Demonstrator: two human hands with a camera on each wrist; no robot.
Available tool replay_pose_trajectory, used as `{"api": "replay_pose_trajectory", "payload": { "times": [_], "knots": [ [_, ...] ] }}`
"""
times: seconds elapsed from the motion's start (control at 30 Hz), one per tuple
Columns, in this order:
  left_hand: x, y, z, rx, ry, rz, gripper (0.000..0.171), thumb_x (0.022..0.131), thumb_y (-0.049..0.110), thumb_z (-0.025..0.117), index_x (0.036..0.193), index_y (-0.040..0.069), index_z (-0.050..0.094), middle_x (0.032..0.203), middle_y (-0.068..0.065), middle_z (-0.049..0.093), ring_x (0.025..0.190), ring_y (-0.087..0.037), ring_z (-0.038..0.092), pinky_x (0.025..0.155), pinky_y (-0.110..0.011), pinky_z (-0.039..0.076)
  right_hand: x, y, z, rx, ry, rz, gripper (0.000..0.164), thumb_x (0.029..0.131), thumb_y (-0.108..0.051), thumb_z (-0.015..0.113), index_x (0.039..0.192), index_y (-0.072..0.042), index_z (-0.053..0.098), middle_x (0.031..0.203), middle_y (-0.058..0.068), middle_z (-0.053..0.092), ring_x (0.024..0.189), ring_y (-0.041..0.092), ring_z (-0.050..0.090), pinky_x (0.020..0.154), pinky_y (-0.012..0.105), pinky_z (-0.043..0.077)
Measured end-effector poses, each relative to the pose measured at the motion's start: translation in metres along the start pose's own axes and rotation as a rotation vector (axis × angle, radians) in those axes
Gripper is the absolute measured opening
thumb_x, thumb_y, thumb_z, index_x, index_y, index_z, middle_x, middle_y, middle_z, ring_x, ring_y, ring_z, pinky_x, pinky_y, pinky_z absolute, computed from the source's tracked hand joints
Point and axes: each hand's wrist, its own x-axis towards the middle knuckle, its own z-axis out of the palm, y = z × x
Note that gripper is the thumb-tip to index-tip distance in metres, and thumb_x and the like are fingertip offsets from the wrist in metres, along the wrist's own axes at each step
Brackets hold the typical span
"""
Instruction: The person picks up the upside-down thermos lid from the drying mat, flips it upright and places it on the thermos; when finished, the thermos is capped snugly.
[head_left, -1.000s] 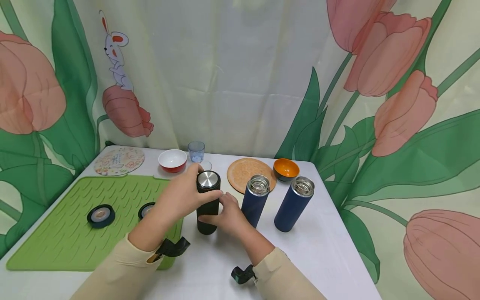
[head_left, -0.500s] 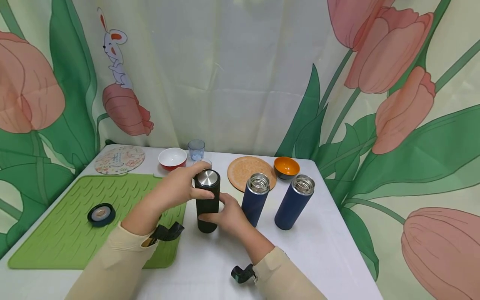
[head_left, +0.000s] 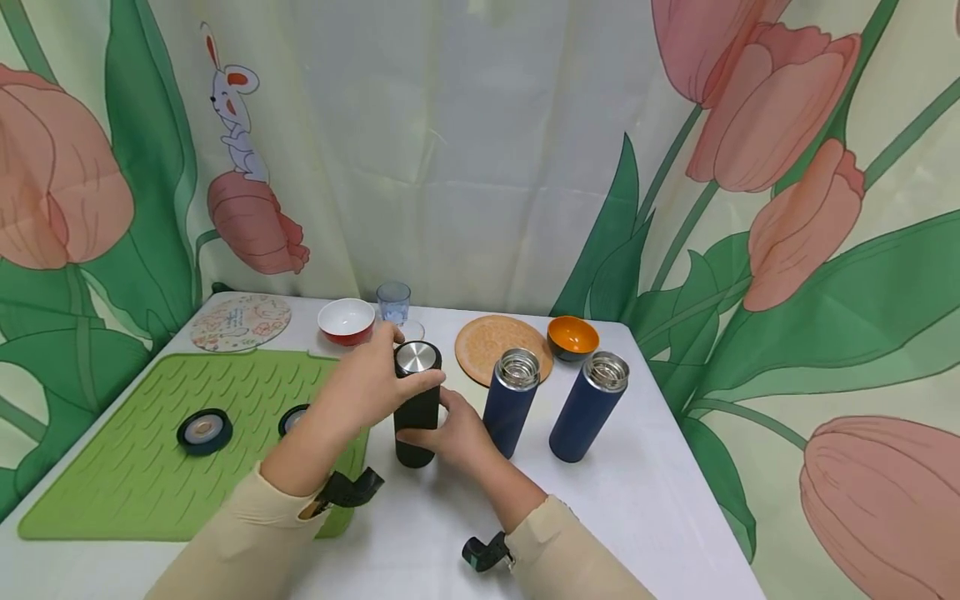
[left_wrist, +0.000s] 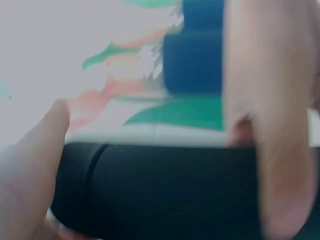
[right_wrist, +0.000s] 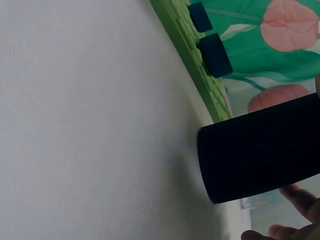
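A black thermos (head_left: pixel 417 417) with a silver-topped lid (head_left: pixel 417 357) stands upright on the white table, near the middle of the head view. My left hand (head_left: pixel 367 385) grips the lid, thumb across the front and fingers partly hidden behind. Lower down, my right hand (head_left: pixel 459 429) holds the thermos body, its thumb on the near side. The left wrist view shows the seam below the lid, with fingers (left_wrist: pixel 285 150) blurred in front of the body. To the right stand two navy thermoses (head_left: pixel 512 404) (head_left: pixel 588 408) without lids, their steel mouths showing.
On the green mat (head_left: pixel 150 483) lie two dark lids (head_left: pixel 204 431) (head_left: pixel 291 418), the second partly behind my left arm. Along the back are a floral round mat (head_left: pixel 240 322), red-and-white bowl (head_left: pixel 347 321), blue glass (head_left: pixel 393 302), tan round board (head_left: pixel 501 348) and orange bowl (head_left: pixel 573 337).
Half a second ago my left hand and forearm swung left around the lid, covering the second dark lid; now they are back right. My right hand keeps its hold on the thermos.
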Motion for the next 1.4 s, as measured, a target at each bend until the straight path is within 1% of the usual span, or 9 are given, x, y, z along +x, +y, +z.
{"api": "replay_pose_trajectory", "payload": {
  "times": [0.13,0.23,0.53,0.77,0.93,1.07,1.17,1.27,1.4],
  "knots": [
    [-0.006,0.011,0.014,0.069,0.12,-0.061,0.087,0.083,0.067,0.082,0.129,0.003,0.044,0.085,-0.016,0.07,0.073,-0.032,0.07,0.062,-0.043,0.054,-0.002,-0.002,0.001,-0.003,0.022,0.009,0.077,0.078,-0.047,0.094,0.144,-0.022,0.062,0.144,-0.003,0.067,0.142,0.022,0.057,0.119,0.053,0.044],
    [-0.006,0.011,0.014,0.081,0.136,-0.047,0.077,0.083,0.063,0.084,0.121,0.008,0.046,0.081,-0.012,0.068,0.068,-0.03,0.066,0.059,-0.041,0.05,-0.002,-0.004,0.002,-0.006,0.036,0.012,0.078,0.077,-0.048,0.095,0.143,-0.022,0.063,0.143,-0.003,0.068,0.14,0.022,0.058,0.118,0.052,0.045],
    [0.006,-0.006,-0.001,0.039,-0.039,0.125,0.072,0.088,0.049,0.085,0.144,0.019,0.051,0.109,-0.008,0.074,0.091,-0.024,0.07,0.08,-0.045,0.057,0.001,-0.003,-0.003,-0.032,0.016,0.006,0.077,0.076,-0.047,0.095,0.142,-0.019,0.065,0.137,0.005,0.069,0.134,0.028,0.062,0.113,0.055,0.048],
    [0.017,-0.022,-0.013,0.007,-0.173,0.257,0.071,0.088,0.042,0.087,0.149,0.026,0.054,0.127,-0.006,0.073,0.111,-0.024,0.07,0.097,-0.051,0.056,0.001,-0.001,-0.002,-0.023,0.007,-0.007,0.068,0.077,-0.044,0.095,0.136,-0.024,0.069,0.132,0.005,0.071,0.128,0.026,0.063,0.111,0.056,0.049],
    [0.005,-0.016,-0.01,-0.027,-0.146,0.174,0.073,0.093,0.048,0.081,0.152,0.021,0.048,0.129,-0.006,0.071,0.113,-0.024,0.07,0.098,-0.052,0.056,0.0,-0.001,-0.001,-0.031,0.032,-0.019,0.068,0.077,-0.046,0.094,0.135,-0.021,0.069,0.128,0.003,0.072,0.126,0.024,0.063,0.11,0.053,0.05],
    [-0.009,-0.001,0.002,-0.024,-0.024,0.018,0.086,0.086,0.061,0.082,0.146,0.012,0.045,0.118,-0.011,0.074,0.098,-0.027,0.072,0.081,-0.046,0.057,-0.002,-0.002,0.0,-0.059,0.063,-0.04,0.067,0.076,-0.044,0.096,0.134,-0.022,0.07,0.132,0.002,0.07,0.129,0.023,0.062,0.112,0.051,0.05],
    [-0.013,0.007,0.01,-0.024,0.064,-0.048,0.088,0.082,0.065,0.083,0.138,0.008,0.047,0.107,-0.014,0.074,0.088,-0.03,0.072,0.07,-0.042,0.054,-0.002,-0.002,0.0,-0.053,0.084,-0.058,0.07,0.076,-0.041,0.096,0.137,-0.023,0.068,0.14,0.004,0.066,0.135,0.025,0.058,0.114,0.051,0.048],
    [-0.014,0.007,0.014,-0.03,0.11,-0.045,0.078,0.084,0.062,0.084,0.132,0.011,0.05,0.104,-0.011,0.074,0.085,-0.029,0.07,0.068,-0.04,0.052,-0.003,-0.002,0.001,-0.029,0.088,-0.069,0.075,0.076,-0.041,0.096,0.142,-0.021,0.066,0.145,0.005,0.063,0.14,0.026,0.055,0.117,0.053,0.045],
    [-0.013,-0.001,0.013,-0.052,0.088,0.002,0.071,0.087,0.059,0.082,0.139,0.019,0.053,0.117,-0.008,0.074,0.095,-0.029,0.071,0.077,-0.047,0.055,-0.003,-0.002,0.002,-0.02,0.08,-0.069,0.075,0.076,-0.041,0.096,0.142,-0.019,0.067,0.147,0.006,0.063,0.141,0.027,0.056,0.118,0.052,0.045]
  ]
}}
